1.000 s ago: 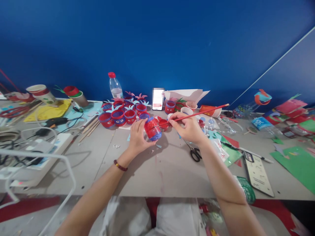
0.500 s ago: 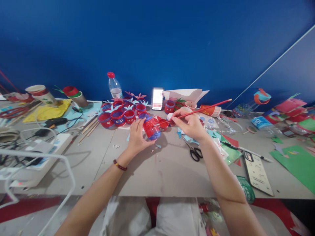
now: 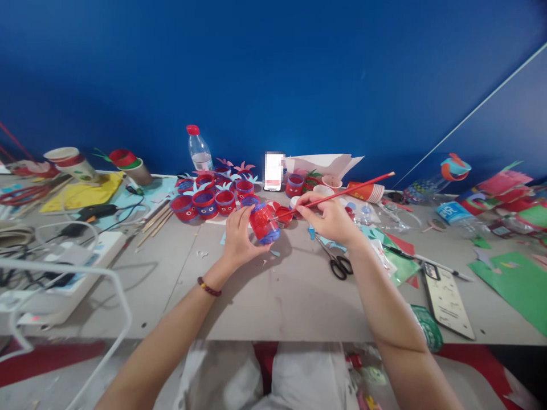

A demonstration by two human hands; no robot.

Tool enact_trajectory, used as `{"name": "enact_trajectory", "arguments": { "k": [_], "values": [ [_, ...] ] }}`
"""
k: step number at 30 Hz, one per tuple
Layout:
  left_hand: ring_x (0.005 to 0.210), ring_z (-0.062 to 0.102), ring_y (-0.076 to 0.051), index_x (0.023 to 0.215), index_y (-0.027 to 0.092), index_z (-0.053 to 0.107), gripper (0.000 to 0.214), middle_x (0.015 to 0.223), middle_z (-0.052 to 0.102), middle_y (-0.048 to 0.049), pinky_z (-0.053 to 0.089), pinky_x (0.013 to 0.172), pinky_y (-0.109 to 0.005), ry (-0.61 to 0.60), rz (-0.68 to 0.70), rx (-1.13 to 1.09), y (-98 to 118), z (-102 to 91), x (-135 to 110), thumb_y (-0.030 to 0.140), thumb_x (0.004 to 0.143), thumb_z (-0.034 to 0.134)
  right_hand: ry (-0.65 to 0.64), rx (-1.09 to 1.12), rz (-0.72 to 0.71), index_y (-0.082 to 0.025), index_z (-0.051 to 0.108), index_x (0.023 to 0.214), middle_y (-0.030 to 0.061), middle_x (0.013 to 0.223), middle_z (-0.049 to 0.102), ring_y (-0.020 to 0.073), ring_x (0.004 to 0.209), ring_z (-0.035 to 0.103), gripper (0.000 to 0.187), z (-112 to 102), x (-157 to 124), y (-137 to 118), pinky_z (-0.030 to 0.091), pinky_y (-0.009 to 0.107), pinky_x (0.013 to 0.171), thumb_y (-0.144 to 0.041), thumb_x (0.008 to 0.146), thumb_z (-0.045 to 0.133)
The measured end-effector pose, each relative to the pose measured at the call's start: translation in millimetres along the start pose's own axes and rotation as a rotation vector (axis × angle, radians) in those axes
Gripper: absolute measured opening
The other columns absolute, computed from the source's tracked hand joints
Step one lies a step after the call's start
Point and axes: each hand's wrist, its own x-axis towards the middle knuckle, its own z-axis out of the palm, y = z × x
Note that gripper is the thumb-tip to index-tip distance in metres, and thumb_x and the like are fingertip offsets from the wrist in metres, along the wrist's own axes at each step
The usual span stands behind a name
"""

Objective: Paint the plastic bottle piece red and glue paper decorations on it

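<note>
Since half a second ago the right hand (image 3: pixel 327 219) has slid a little to the left, and the far end of the brush (image 3: pixel 354 192) has come in from the right with it; the left hand (image 3: pixel 239 236) has hardly shifted. Nearest the camera, white trousers (image 3: pixel 299 376) show below the desk (image 3: pixel 277 302), and both bare forearms reach forward over its edge, the left one wearing a dark red bead bracelet (image 3: pixel 209 286). Black-handled scissors (image 3: pixel 337 262) lie flat on the desk just under the right wrist. The left grip is curled around a red cup (image 3: pixel 264 224) with a blue band, holding it tilted on its side just above the desk near the middle. The right grip pinches the thin red brush between thumb and fingertips, with the bristle end meeting the upper side of the cup and the handle slanting up to the right. A small red paint pot (image 3: pixel 284 216) sits just beyond the cup, between the two hands. Behind the left hand stands a cluster of red and blue cups (image 3: pixel 207 202) with paper spikes. Farther back, a phone (image 3: pixel 273 171) leans upright and a water bottle (image 3: pixel 199 149) with a red cap stands to its left, both against the blue wall (image 3: pixel 299 74).
</note>
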Motion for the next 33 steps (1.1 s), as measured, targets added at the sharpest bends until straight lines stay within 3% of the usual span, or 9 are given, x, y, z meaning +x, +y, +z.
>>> {"name": "enact_trajectory", "arguments": {
  "k": [9,25,33],
  "values": [
    [0.124,0.050,-0.038,0.143,0.021,0.031,0.102,0.132,0.050,-0.0168,0.041,0.106,-0.056,0.021,0.020,-0.008,0.8,-0.7,0.0,0.043,0.058,0.084,0.089,-0.206,-0.064,-0.021,0.063,0.086,0.0028,0.079,0.068,0.0184,0.073,0.062,0.011,-6.1,-1.7,-2.6,0.048,0.031,0.065,-0.024,0.091,0.054],
    [0.124,0.050,-0.038,0.143,0.021,0.032,0.100,0.132,0.050,-0.0172,0.041,0.106,-0.054,0.047,0.020,0.029,-2.9,1.4,-0.1,0.046,0.060,0.082,-0.135,-0.162,-0.184,-0.019,0.060,0.090,0.0054,0.087,0.068,0.0180,0.080,0.061,0.011,17.0,-14.9,-34.4,0.048,0.032,0.072,-0.019,0.093,0.049],
    [0.123,0.051,-0.038,0.143,0.021,0.033,0.102,0.131,0.051,-0.0170,0.042,0.104,-0.055,0.064,0.036,0.019,-5.0,3.0,-1.0,0.047,0.059,0.083,-0.108,-0.170,-0.156,-0.019,0.060,0.088,0.0046,0.084,0.069,0.0176,0.075,0.062,0.010,16.1,-10.2,-30.0,0.048,0.031,0.068,-0.018,0.091,0.050]
  ]
}}
